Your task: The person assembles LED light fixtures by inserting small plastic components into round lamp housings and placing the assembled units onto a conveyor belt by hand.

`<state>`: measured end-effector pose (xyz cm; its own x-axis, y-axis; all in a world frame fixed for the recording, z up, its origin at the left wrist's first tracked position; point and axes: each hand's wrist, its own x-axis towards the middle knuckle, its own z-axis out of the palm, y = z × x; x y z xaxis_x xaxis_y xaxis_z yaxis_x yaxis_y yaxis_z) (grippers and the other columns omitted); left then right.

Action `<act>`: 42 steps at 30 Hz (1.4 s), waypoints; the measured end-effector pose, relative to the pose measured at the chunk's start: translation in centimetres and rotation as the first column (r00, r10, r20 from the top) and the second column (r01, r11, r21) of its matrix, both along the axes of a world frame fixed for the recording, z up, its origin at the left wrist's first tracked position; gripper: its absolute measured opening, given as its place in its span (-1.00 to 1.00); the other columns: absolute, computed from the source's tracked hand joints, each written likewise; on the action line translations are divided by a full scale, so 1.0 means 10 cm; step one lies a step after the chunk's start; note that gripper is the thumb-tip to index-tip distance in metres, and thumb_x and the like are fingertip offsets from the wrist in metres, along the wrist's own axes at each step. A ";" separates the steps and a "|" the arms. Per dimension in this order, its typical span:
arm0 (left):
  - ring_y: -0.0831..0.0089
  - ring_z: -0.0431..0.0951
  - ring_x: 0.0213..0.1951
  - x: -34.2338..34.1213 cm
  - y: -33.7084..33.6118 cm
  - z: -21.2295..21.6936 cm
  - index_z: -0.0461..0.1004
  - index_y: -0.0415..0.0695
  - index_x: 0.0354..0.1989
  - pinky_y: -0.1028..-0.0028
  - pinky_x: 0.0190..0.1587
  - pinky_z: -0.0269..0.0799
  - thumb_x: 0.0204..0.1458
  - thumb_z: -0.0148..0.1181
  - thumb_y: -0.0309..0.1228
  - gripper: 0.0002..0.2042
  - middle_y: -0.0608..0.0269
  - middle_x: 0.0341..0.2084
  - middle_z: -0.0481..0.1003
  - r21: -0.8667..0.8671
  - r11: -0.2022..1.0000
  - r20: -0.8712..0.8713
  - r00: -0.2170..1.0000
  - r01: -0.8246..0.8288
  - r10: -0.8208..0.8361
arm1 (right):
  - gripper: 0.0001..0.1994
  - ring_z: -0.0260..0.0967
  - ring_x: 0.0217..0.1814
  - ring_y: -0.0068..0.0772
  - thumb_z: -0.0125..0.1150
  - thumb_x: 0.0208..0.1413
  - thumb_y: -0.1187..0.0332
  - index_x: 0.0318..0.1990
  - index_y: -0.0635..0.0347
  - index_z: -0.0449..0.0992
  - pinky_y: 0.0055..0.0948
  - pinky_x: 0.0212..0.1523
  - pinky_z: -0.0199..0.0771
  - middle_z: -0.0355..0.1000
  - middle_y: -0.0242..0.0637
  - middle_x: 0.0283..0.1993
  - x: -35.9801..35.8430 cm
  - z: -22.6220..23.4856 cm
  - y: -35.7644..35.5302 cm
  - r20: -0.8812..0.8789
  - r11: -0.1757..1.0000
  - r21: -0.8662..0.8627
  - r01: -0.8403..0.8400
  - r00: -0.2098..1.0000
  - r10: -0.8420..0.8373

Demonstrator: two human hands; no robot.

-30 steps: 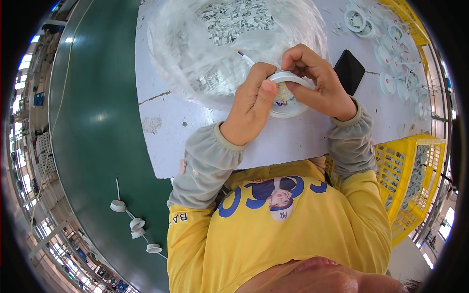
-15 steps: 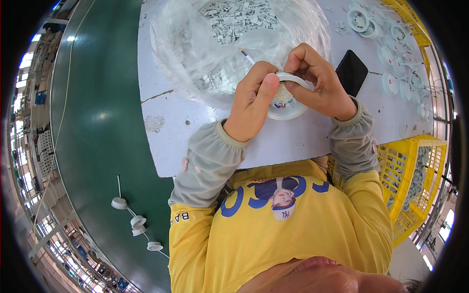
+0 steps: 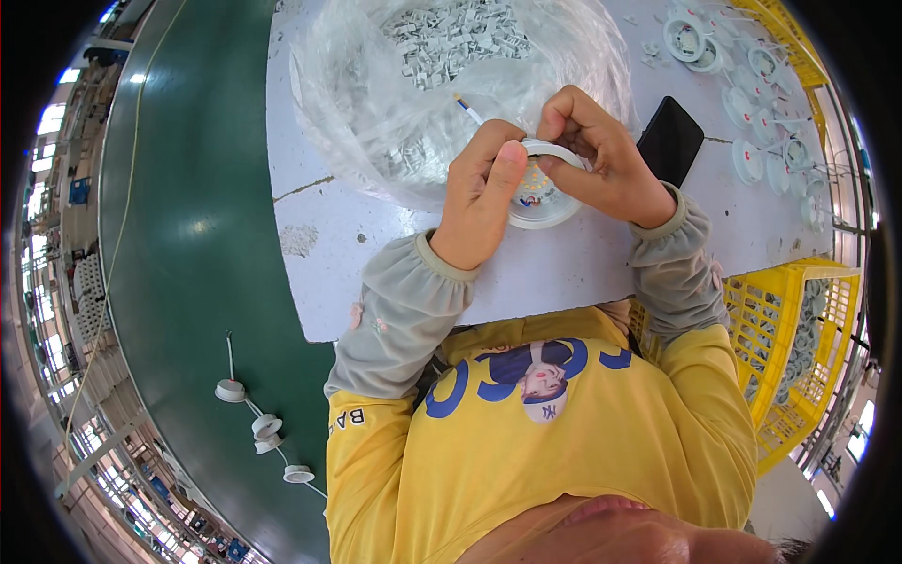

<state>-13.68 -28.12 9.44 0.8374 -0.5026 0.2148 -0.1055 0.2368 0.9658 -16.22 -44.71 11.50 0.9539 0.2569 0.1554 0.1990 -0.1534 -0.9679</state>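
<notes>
Between my two hands is a round white LED downlight [image 3: 547, 214], its open face up, with small yellow LEDs on the board inside. My left hand [image 3: 477, 188] grips the rim on the left, thumb at the upper edge. My right hand [image 3: 601, 160] is closed at the upper right of the light, its thumb tip inside the rim and its index finger curled. Any small part between these fingers is hidden. A white cable [image 3: 467, 107] with coloured wire ends sticks out past the far side, above my left fingers.
A clear plastic bag [image 3: 348, 103] of small white clips [image 3: 456, 42] lies beyond my hands. A black phone [image 3: 671, 141] rests at right, near several white lamps [image 3: 749, 162]. Yellow crates [image 3: 747, 310] stand by the white table [image 3: 395, 291]. More lamps [image 3: 267, 427] sit on the green surface [image 3: 188, 226] at left.
Both hands and the light have shifted very slightly left. The grip looks the same, with the right thumb still inside the rim.
</notes>
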 end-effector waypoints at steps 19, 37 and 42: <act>0.52 0.33 -0.34 -0.12 0.06 0.12 0.30 -0.34 -0.18 0.56 -0.29 0.26 0.10 -0.13 -0.29 -0.69 0.19 -0.39 0.36 -0.005 0.996 0.288 0.954 -0.086 0.084 | -0.64 0.23 -0.18 -0.63 0.01 0.00 0.53 -0.01 0.31 0.15 -0.60 -0.15 0.22 0.29 -0.31 -0.22 -0.12 0.17 0.09 0.180 0.947 0.321 0.008 0.981 -0.069; 0.51 0.28 -0.51 -0.18 0.05 0.06 0.26 -0.17 -0.23 0.55 -0.52 0.18 -0.02 -0.42 0.28 -0.33 0.32 -0.52 0.28 -0.391 0.920 -0.545 0.804 0.008 -0.238 | -0.64 0.34 0.01 -0.21 0.11 -0.22 0.54 -0.14 0.25 0.45 -0.36 -0.02 0.33 0.43 -0.14 -0.13 -0.16 0.18 0.11 0.395 0.983 0.183 -0.037 0.918 -0.039; 0.51 0.23 -0.60 -0.07 0.08 -0.26 0.24 -0.14 -0.49 0.56 -0.63 0.10 -0.08 -0.46 0.35 -0.31 0.31 -0.66 0.22 -0.421 0.885 -0.477 0.782 0.199 -0.403 | -0.62 0.44 -0.15 -0.27 0.13 -0.28 0.51 -0.16 0.26 0.46 -0.49 -0.19 0.42 0.43 -0.08 -0.15 -0.18 0.17 0.10 0.482 0.997 0.079 0.018 0.875 -0.054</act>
